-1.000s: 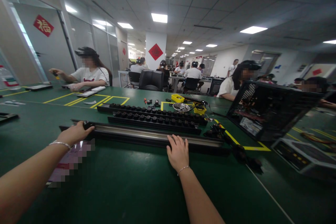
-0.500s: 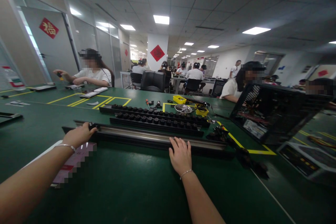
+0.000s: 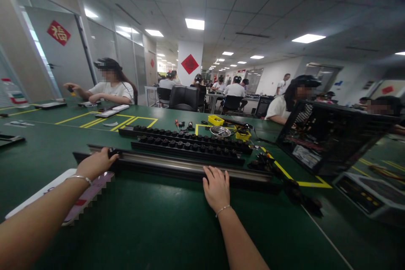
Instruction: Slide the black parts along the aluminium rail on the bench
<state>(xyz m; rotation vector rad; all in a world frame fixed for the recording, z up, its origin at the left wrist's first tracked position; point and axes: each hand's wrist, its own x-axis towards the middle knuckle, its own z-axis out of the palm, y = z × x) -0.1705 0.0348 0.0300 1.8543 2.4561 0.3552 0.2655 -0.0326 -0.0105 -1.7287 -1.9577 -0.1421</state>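
Note:
A long black strip with a silver rail (image 3: 171,164) lies across the green table (image 3: 152,223) in front of me. My left hand (image 3: 96,163) rests on its left end, fingers curled over a small black knob there. My right hand (image 3: 217,185) lies flat on the strip's near edge toward the middle, fingers stretched out. Behind it lie two more black strips (image 3: 186,141) studded with rows of round black sockets.
A white sheet (image 3: 47,194) lies under my left forearm. An open black computer case (image 3: 325,137) stands at right with a grey unit (image 3: 370,194) beside it. Yellow bins (image 3: 215,120), a metal dish (image 3: 220,131) and small tools sit farther back. Other people sit at tables around.
Both hands stay on the strip. The view has shifted slightly, and more of the white sheet under my left arm shows.

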